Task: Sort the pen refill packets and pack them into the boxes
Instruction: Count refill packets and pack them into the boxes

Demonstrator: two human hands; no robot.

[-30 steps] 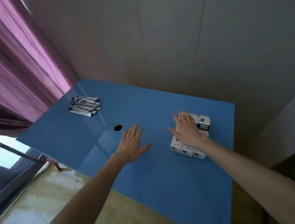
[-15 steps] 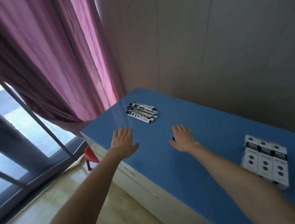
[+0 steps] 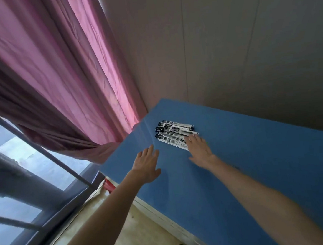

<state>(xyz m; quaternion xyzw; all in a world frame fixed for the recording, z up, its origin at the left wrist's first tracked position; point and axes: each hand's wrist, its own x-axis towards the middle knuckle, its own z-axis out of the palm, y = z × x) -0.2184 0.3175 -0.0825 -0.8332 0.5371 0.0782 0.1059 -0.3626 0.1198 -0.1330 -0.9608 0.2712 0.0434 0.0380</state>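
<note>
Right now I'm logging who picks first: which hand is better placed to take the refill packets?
Probably the right hand: its fingertips overlap the refill packets. The left hand sits short of them.

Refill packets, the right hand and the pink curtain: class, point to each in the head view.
refill packets (image 3: 173,130): head view, on the middle of the fanned stack.
right hand (image 3: 199,148): head view, on the back of the hand.
pink curtain (image 3: 60,72): head view, on its central folds.

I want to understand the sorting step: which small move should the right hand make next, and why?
Probably curl the right hand's fingers round the nearest of the refill packets and lift it. The fingertips already lie flat on the pile's near edge, holding nothing, and the left hand is open over the blue table beside it.
</note>
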